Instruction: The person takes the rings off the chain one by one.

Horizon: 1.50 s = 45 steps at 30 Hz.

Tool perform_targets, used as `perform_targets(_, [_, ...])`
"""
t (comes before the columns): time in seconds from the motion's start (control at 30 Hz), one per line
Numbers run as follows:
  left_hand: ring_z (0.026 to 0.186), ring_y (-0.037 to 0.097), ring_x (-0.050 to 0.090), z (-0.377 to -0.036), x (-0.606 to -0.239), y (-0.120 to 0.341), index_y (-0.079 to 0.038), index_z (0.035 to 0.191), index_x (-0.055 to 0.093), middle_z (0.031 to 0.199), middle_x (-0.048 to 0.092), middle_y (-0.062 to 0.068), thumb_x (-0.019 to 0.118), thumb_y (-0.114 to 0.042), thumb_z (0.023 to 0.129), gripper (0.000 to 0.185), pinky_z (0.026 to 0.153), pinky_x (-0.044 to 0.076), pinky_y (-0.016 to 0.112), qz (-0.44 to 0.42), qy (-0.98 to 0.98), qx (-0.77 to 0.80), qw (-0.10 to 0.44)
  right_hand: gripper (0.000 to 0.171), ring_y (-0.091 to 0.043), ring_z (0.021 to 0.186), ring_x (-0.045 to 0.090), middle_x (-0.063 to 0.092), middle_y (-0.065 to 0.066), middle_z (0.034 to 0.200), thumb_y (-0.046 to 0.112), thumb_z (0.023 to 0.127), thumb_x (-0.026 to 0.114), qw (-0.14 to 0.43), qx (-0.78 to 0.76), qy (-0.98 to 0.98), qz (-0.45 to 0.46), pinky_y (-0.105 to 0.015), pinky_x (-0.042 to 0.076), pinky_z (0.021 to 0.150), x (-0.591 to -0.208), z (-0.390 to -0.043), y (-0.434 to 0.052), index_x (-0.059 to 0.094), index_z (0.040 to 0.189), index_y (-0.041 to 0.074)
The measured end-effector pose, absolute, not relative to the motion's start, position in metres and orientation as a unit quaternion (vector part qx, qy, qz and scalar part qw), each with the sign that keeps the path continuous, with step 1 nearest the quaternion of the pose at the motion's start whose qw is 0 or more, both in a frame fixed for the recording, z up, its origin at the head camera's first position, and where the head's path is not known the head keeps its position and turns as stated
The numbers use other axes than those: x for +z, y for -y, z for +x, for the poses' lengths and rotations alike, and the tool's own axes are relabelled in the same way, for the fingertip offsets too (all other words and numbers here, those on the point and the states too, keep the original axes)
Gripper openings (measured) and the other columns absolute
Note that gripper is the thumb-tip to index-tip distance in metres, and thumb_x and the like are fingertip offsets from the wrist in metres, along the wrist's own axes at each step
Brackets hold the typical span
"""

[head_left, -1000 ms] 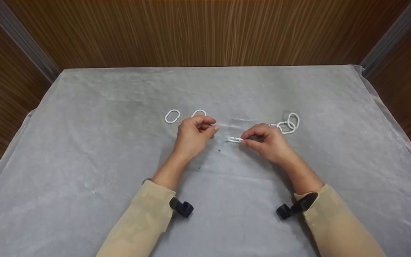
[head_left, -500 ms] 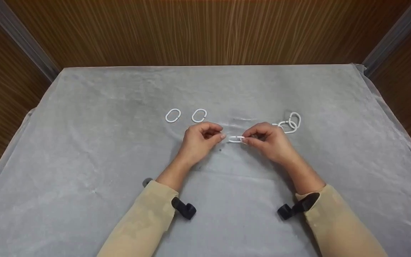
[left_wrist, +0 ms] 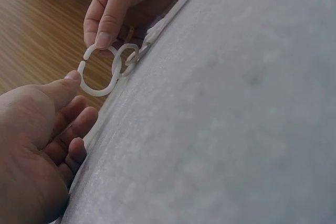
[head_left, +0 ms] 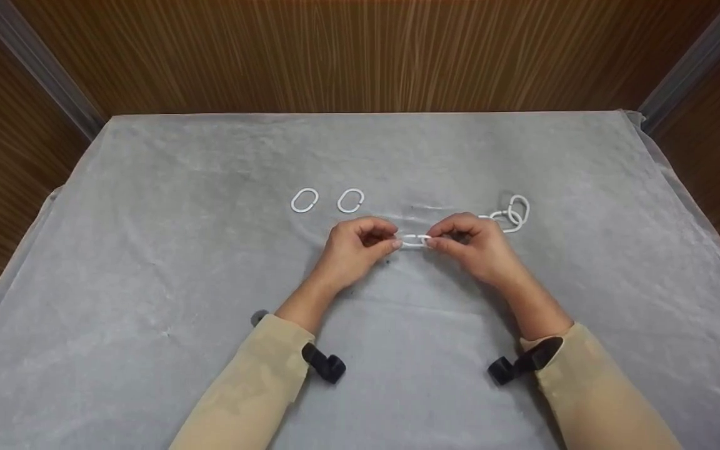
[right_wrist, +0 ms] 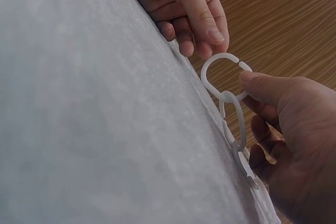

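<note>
A white split ring (head_left: pixel 413 240) hangs between my two hands just above the grey cloth. My right hand (head_left: pixel 432 240) pinches it with thumb and forefinger (left_wrist: pixel 102 38). The ring (right_wrist: pixel 210 64) is hooked to a chain of white rings (right_wrist: pixel 239 124) that trails right to a small cluster (head_left: pixel 510 217). My left hand (head_left: pixel 391 240) has its fingers curled, and its thumb tip (left_wrist: pixel 71 77) touches the ring's open end (left_wrist: pixel 100 92). Nothing lies in the left palm.
Two loose white rings (head_left: pixel 304 200) (head_left: pixel 350 200) lie side by side on the cloth-covered table (head_left: pixel 147 281), just beyond my left hand. Brown wood panelling (head_left: pixel 360 56) stands behind the table's far edge. Black camera mounts (head_left: pixel 325 365) (head_left: pixel 510 369) sit at both wrists.
My left hand has moved right, away from the loose rings, until its thumb met the ring. My right hand has shifted the ring slightly left and away from me.
</note>
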<state>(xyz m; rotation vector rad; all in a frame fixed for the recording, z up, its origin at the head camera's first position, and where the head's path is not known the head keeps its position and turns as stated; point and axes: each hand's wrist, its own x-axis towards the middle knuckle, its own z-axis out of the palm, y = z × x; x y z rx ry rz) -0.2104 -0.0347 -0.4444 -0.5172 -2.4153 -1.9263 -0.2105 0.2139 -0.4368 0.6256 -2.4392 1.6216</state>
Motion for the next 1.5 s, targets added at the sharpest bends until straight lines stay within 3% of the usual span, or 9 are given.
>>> perform_targets(0.43, [0.080,0.008,0.066,-0.2093,-0.4441,0.0350,0.001,0.105,0.081,0.093,0.078,0.004,0.086,-0.008,0.090,0.019,0.072,0.053,0.022,-0.181,0.765,-0.618,-0.006,0.009,-0.011,0.079,0.061,0.074,-0.008,0.089,-0.004,0.087,0.085,0.059,0.551,0.802,0.224,-0.019,0.049,0.068,-0.4339,-0.2089,-0.2118,0.081,0.094,0.002])
perform_targets(0.73, [0.070,0.008,0.062,-0.2082,-0.4443,0.0350,-0.001,0.101,0.082,0.087,0.077,0.001,0.086,-0.008,0.090,0.013,0.065,0.052,0.022,-0.187,0.768,-0.612,-0.007,0.009,-0.011,0.081,0.062,0.075,-0.009,0.090,-0.003,0.087,0.085,0.057,0.552,0.798,0.233,-0.020,0.050,0.070,-0.4344,-0.2092,-0.2112,0.082,0.095,0.002])
perform_targets(1.17, [0.072,0.007,0.061,-0.2093,-0.4449,0.0347,-0.002,0.098,0.082,0.085,0.076,-0.003,0.085,-0.008,0.091,0.010,0.066,0.049,0.022,-0.191,0.770,-0.609,-0.003,0.009,-0.013,0.083,0.062,0.075,-0.007,0.091,-0.002,0.088,0.085,0.044,0.553,0.802,0.222,-0.021,0.050,0.072,-0.4326,-0.2090,-0.2117,0.081,0.095,0.002])
perform_targets(1.5, [0.072,0.007,0.061,-0.2097,-0.4455,0.0353,-0.004,0.098,0.082,0.083,0.075,-0.004,0.084,-0.009,0.092,0.008,0.066,0.050,0.022,-0.175,0.766,-0.618,-0.002,0.016,-0.013,0.077,0.064,0.076,-0.011,0.097,-0.001,0.091,0.082,0.032,0.566,0.800,0.197,-0.020,0.051,0.069,-0.4323,-0.2093,-0.2119,0.079,0.107,0.000])
